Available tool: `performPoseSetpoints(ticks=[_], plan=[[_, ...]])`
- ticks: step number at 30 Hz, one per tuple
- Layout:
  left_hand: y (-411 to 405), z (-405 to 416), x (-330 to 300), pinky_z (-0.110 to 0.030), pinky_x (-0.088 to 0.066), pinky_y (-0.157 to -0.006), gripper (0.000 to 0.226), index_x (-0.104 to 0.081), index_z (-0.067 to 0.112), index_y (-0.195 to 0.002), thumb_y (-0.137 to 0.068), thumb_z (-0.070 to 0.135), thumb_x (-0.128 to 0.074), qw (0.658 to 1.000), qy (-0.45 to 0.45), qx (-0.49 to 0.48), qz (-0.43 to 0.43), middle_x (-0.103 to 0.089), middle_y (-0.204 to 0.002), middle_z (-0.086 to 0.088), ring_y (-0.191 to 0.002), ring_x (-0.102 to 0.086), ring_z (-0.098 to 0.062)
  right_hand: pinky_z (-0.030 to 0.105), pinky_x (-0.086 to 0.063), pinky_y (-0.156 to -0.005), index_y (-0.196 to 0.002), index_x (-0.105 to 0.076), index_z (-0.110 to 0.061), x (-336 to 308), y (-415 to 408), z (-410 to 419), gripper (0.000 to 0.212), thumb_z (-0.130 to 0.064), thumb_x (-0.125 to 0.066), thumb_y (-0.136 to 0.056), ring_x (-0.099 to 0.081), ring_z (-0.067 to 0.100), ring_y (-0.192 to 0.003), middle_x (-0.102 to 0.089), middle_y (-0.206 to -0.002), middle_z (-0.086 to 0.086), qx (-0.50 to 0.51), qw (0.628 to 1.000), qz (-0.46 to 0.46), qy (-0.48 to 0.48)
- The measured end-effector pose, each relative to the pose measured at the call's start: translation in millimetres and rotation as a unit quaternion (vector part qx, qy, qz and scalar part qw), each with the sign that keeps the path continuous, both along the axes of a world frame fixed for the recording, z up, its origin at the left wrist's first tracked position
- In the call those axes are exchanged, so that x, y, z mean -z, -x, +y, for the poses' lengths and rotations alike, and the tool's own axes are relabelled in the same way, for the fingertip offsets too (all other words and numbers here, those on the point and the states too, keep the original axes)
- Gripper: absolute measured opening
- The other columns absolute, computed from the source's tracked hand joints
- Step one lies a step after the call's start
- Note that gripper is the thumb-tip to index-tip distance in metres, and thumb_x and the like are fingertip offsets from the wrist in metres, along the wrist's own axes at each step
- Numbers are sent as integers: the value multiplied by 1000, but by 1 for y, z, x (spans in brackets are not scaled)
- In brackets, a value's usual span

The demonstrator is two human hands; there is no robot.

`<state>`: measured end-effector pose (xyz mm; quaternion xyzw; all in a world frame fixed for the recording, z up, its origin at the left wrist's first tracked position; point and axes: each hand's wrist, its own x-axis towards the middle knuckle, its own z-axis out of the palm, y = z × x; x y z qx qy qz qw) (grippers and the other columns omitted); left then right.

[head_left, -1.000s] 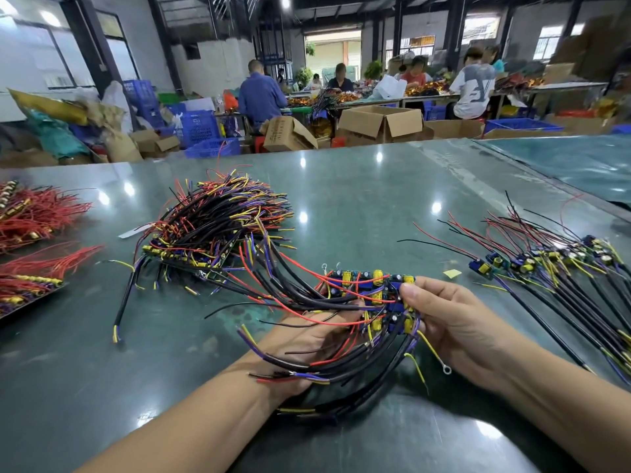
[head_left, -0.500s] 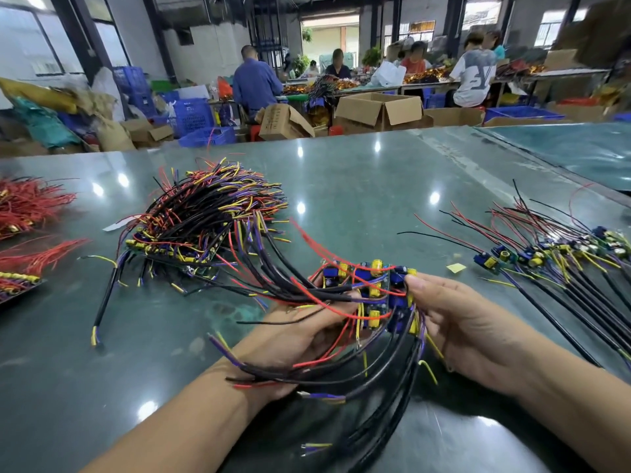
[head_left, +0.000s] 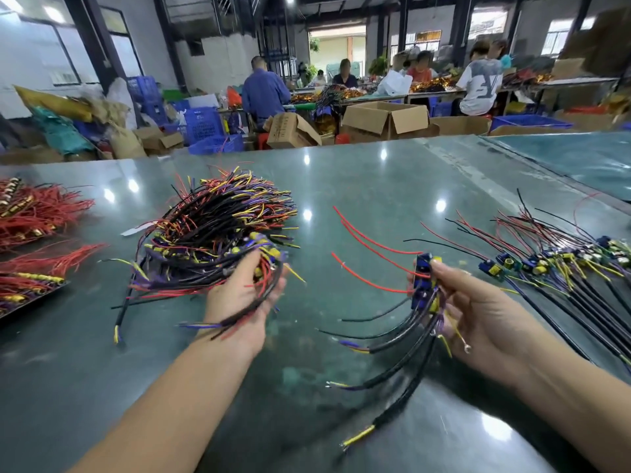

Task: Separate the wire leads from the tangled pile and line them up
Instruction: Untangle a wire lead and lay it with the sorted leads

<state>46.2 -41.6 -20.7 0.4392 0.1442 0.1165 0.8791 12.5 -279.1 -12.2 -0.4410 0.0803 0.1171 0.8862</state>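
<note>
A tangled pile of black, red, purple and yellow wire leads [head_left: 218, 230] lies on the green table [head_left: 375, 186], left of centre. My left hand [head_left: 242, 295], palm up, grips a clump of leads at the pile's near edge. My right hand [head_left: 478, 308] pinches a few small blue circuit boards with leads [head_left: 423, 285], held apart from the pile above the table; their red wires stick out to the left and black cables hang down. A lined-up row of separated leads [head_left: 546, 268] lies at the right.
Red wire bundles [head_left: 37, 213] and a dark tray [head_left: 30, 291] of more sit at the left edge. Cardboard boxes [head_left: 386, 121], blue crates [head_left: 205, 124] and several seated people stand beyond the table's far edge. A second table [head_left: 580, 162] is at the right.
My hands have pulled apart: the right hand drew a few boards and their leads free to the right, and the left hand moved left with the rest back to the pile.
</note>
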Motion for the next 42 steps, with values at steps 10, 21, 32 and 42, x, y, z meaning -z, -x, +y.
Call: performPoseSetpoints(ticks=[10, 21, 32, 42], plan=[[-4, 40, -19, -28, -41, -103, 31, -56, -1, -97, -102, 8, -27, 970, 214, -94, -61, -69, -96, -11, -114, -54, -22, 23, -57, -54, -70, -77, -18, 4, -1, 1, 12, -24, -67, -70, -67, 13, -59, -70, -76, 1, -13, 999, -30, 26], [-17, 55, -7, -25, -42, -86, 33, -57, 7, -107, -101, 16, -26, 989, 142, -17, 24, -56, -113, -6, -102, -54, -15, 24, -45, -65, -76, -73, -20, 4, -2, 3, 17, -31, -69, -65, -60, 11, -71, -70, -84, 2, 3, 986, -122, 116], [-3, 51, -13, -43, -46, -89, 58, -46, -13, -110, -69, 26, -58, 959, 267, 49, -81, -58, -117, -27, -108, -62, -33, 16, -53, -55, -82, -62, -15, 6, -7, 4, 15, -21, -67, -69, -65, 8, -60, -70, -72, 0, 65, 993, -94, -22], [9, 20, -12, -22, -50, -59, 73, -61, 5, -124, -85, 64, -40, 960, 164, 225, -17, -67, -115, -9, -82, -64, -20, 20, -57, -58, -78, -58, -6, 9, -11, 4, 12, -8, -61, -89, -70, 18, -60, -67, -60, 6, 168, 982, -17, -81]])
